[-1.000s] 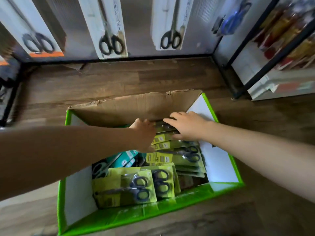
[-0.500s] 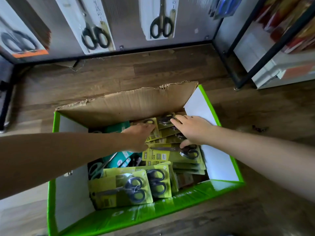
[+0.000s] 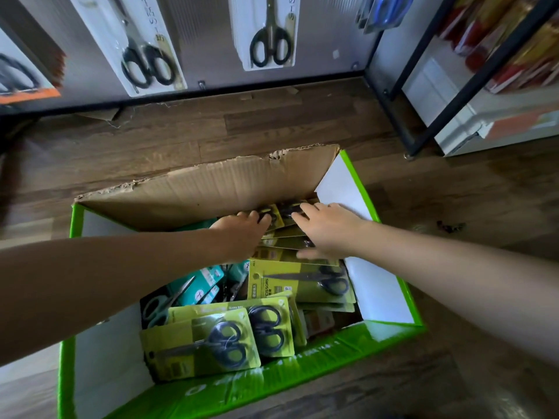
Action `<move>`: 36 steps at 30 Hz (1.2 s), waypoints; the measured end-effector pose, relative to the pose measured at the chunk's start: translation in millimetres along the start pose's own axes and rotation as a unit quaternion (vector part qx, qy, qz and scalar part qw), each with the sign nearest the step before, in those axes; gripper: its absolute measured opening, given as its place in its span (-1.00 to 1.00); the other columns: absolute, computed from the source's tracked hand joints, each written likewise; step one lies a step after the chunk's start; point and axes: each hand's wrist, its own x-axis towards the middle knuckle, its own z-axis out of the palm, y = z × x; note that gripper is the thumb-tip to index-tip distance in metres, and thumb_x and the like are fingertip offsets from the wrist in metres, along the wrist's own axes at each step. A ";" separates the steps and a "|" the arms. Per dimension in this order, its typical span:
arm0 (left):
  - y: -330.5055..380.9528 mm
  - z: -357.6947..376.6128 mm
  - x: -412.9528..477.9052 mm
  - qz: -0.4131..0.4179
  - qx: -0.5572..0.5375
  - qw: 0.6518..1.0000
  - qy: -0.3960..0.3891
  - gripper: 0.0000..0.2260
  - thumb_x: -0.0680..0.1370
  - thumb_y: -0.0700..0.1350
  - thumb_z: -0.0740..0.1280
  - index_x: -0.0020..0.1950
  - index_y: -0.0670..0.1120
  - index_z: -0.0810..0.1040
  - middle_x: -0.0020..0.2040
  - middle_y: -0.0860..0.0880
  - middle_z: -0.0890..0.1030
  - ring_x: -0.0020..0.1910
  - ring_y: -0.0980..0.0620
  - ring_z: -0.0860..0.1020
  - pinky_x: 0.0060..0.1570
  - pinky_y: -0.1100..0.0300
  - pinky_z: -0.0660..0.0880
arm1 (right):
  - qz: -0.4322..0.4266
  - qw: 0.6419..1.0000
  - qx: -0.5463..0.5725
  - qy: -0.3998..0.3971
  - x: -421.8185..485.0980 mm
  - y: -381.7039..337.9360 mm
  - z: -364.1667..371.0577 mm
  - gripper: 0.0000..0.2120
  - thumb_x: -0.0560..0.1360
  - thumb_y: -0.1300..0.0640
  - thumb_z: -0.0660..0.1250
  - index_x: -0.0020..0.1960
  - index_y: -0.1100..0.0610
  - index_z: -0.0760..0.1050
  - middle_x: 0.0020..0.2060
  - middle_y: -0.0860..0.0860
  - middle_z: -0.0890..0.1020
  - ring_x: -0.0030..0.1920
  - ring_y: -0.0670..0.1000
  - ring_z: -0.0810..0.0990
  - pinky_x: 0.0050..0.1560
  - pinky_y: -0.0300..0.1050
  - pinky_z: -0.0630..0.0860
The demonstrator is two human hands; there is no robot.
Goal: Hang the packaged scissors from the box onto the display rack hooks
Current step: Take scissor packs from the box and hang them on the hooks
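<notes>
1. Picking: I have both hands on the packaged scissors (image 3: 282, 234) stacked in the far right corner of the box (image 3: 360, 184).
2. My left hand (image 3: 242, 229) curls round their edge; my right hand (image 3: 328, 234) lies flat on top.
3. Next, I'd lift one pack toward the display rack (image 3: 205, 40) beyond the box.

Both bare forearms reach forward and down, drawing together toward the middle. The left forearm (image 3: 121, 276) comes in from 9 o'clock and the right forearm (image 3: 453, 267) from 4 o'clock. The left hand (image 3: 242, 234) is palm down with its knuckles up and its fingers bent, pointing toward 2 o'clock; whether they grip anything cannot be told. The right hand (image 3: 328, 231) lies just beside it at 3 o'clock, palm down, with fingers straight toward 10 o'clock and the thumb spread toward 9 o'clock. The two sets of fingertips are near each other.
</notes>
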 end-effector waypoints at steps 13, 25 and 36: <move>-6.5 5.3 -4.4 0.049 -0.015 0.999 0.009 0.04 0.40 0.43 0.31 0.61 -0.09 -0.13 0.61 -0.08 0.02 0.54 -0.12 0.12 0.48 -0.01 0.19 | -0.002 0.999 -0.049 0.008 6.3 -6.4 11.7 -0.03 0.47 -0.21 0.35 0.59 0.22 -0.10 0.53 0.24 0.15 0.47 0.24 0.21 0.31 0.22 0.39; 8.8 7.1 -3.2 0.041 0.024 0.999 0.015 0.04 0.46 0.33 0.33 0.58 -0.15 -0.26 0.60 -0.20 0.01 0.50 -0.21 0.23 0.36 -0.05 0.39 | -0.014 1.000 -0.006 -0.011 6.9 -10.0 6.4 0.03 0.47 -0.41 0.19 0.59 0.25 -0.13 0.54 0.27 0.09 0.52 0.27 0.11 0.40 0.29 0.24; 15.7 12.5 12.6 -0.086 -0.012 0.994 0.065 -0.22 0.54 -0.10 0.34 0.57 -0.25 -0.09 0.49 -0.25 0.22 0.42 -0.20 0.32 0.33 0.00 0.41 | 0.032 0.998 0.059 0.014 16.7 -13.1 3.5 -0.05 0.48 0.09 0.36 0.58 0.21 -0.25 0.52 0.21 0.09 0.49 0.24 0.11 0.40 0.17 0.33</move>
